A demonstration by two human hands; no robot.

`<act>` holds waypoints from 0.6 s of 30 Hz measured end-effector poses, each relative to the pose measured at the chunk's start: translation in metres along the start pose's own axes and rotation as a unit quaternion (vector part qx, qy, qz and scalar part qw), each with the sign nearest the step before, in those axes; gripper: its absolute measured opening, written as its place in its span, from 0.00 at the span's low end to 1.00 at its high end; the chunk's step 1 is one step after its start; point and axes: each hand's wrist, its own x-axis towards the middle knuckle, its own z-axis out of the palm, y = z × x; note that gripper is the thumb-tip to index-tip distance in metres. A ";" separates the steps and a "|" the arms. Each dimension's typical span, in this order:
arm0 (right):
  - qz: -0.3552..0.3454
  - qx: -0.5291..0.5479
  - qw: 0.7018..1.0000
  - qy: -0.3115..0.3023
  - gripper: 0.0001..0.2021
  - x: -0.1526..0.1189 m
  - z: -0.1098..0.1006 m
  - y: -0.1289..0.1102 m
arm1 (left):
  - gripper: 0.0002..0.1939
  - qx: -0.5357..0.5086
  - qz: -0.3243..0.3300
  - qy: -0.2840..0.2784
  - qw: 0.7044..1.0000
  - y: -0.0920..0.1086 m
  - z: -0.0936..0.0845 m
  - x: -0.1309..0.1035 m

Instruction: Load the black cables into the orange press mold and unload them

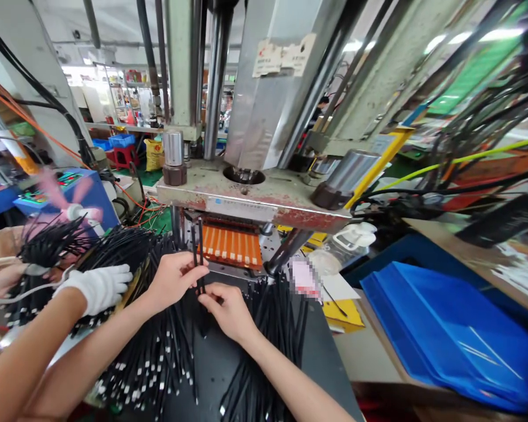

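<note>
Two thin black cables (200,246) stand upright between my hands, in front of the press. My left hand (176,278) pinches them with thumb and fingers, a little higher up. Just below and to the right, my right hand (226,308) has its thumb and fingers closed on their lower part. Behind them, an orange plate (231,245) with several pale strips lies inside the press. Black cables with pale ends (158,357) spread over the dark table to the left, and another bundle (264,351) lies to the right, partly under my right forearm.
Another person's white-gloved hand (101,287) rests on cables at the left, near a pink fan (77,211). The press's heavy plate (255,202) hangs above the orange plate. Blue trays (449,334) and a clear plastic jug (352,240) are at the right.
</note>
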 end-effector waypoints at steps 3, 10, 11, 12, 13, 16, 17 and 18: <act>-0.003 -0.009 1.000 -0.006 0.10 -0.002 -0.005 0.001 | 0.09 0.026 0.032 -0.001 0.999 0.001 0.003 0.005; 0.004 -0.048 0.999 0.007 0.17 0.029 -0.022 0.017 | 0.12 0.128 0.120 0.004 0.985 0.018 0.006 0.037; -0.003 -0.044 0.999 0.029 0.17 0.043 -0.026 0.019 | 0.10 0.128 0.122 0.011 0.984 0.019 0.006 0.043; -0.009 -0.039 0.998 0.053 0.17 0.058 -0.029 0.022 | 0.10 0.124 0.118 0.031 0.985 0.019 0.005 0.049; -0.011 -0.034 0.996 0.080 0.17 0.074 -0.032 0.024 | 0.12 0.118 0.107 0.058 0.985 0.017 0.004 0.053; 0.017 -0.031 0.988 0.149 0.17 0.120 -0.040 0.034 | 0.13 0.148 0.066 0.082 0.983 0.000 -0.005 0.061; 0.033 -0.036 0.985 0.163 0.16 0.132 -0.042 0.038 | 0.11 0.176 0.065 0.046 0.981 -0.009 -0.008 0.062; 0.048 -0.047 0.983 0.168 0.16 0.142 -0.043 0.041 | 0.09 0.208 0.076 -0.006 0.975 -0.018 -0.012 0.062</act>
